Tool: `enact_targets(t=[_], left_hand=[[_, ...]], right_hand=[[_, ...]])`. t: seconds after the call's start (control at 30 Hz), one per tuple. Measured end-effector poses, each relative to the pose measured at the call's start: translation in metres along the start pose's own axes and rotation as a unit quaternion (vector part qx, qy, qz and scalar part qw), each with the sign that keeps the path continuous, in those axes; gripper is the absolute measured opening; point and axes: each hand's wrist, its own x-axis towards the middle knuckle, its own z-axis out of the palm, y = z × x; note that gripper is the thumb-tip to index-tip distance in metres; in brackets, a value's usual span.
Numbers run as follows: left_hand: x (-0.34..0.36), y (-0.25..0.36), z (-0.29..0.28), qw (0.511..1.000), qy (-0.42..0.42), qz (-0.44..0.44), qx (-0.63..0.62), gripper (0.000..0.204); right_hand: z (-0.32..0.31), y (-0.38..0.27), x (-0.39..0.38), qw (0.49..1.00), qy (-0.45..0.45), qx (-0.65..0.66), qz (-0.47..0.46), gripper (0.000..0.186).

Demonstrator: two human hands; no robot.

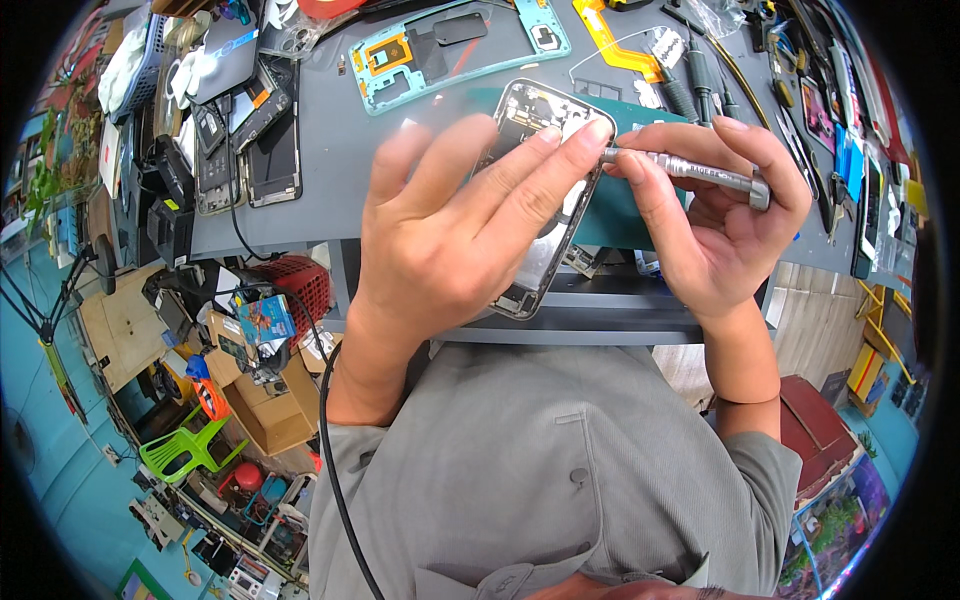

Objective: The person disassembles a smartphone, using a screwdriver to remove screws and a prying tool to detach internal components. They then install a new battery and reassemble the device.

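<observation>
A busy workshop, green chair (pixel 185 450) down on the left, and here's the grey tabletop (pixel 320 100), scattered with phone parts, a green mat (pixel 615 215) near the middle. Over to the hands! The left hand (pixel 440 240) lies across the work, two fingers along it, the others spread apart; any grip underneath, I can't tell. The right hand (pixel 725 230) has thumb and fingers clamped on a slim tool.

And there's the opened phone (pixel 542 262), slanting over the mat and the tabletop's near edge. Looks light and stiff, probably slick along the rim, its bared insides surely fragile: the outer edges are the place to hold. Long, rounded corners, silver plate low down, dark and pale parts up top.

Smallest now, the slim tool (pixel 690 170): silver, pen-shaped, flared at one end, tip right at the phone's side edge. Rigid, I'd judge, best pinched near that tip.
</observation>
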Motion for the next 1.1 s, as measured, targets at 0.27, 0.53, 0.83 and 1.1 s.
enact_targets(t=[0.27, 0.53, 0.83, 1.1], left_hand=[[0.0039, -0.0014, -0.0034, 0.999, 0.007, -0.030, -0.027, 0.061], [0.0019, -0.0038, -0.0078, 0.998, -0.001, -0.054, -0.044, 0.055], [0.0010, -0.0058, -0.0078, 0.997, -0.002, -0.056, -0.054, 0.054], [0.0006, -0.0066, -0.0074, 0.997, 0.003, -0.053, -0.054, 0.055]], right_hand=[[0.0016, 0.0020, -0.0005, 1.000, 0.002, 0.003, -0.010, 0.073], [0.0022, -0.0011, -0.0012, 1.000, 0.012, -0.008, 0.015, 0.072], [0.0023, -0.0020, -0.0008, 1.000, 0.016, -0.016, 0.010, 0.072], [0.0027, -0.0008, -0.0002, 1.000, 0.009, -0.008, 0.007, 0.072]])
